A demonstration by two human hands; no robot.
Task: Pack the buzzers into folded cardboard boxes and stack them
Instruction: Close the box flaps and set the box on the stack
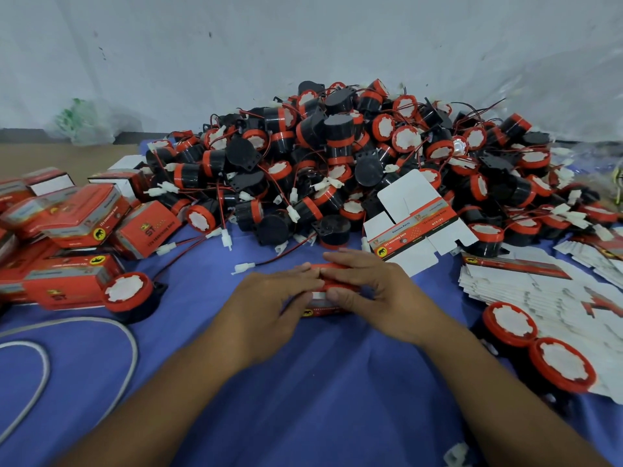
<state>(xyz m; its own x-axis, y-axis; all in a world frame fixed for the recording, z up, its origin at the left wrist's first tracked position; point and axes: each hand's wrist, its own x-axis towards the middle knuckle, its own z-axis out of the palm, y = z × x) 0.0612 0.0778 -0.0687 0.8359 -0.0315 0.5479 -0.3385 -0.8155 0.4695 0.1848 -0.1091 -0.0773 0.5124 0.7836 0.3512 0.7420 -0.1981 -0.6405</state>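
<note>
Packed red boxes (67, 257) lie heaped at far left, with one buzzer (126, 293) just beside them. At centre, the left hand (269, 298) presses nearly straight fingers on a red cardboard box (323, 310) (mostly hidden). The right hand (371, 284) grips this box with curled fingers and thumb. The buzzer pile (337, 156) lies beyond, and flat box blanks (539, 291) lie at right.
</note>
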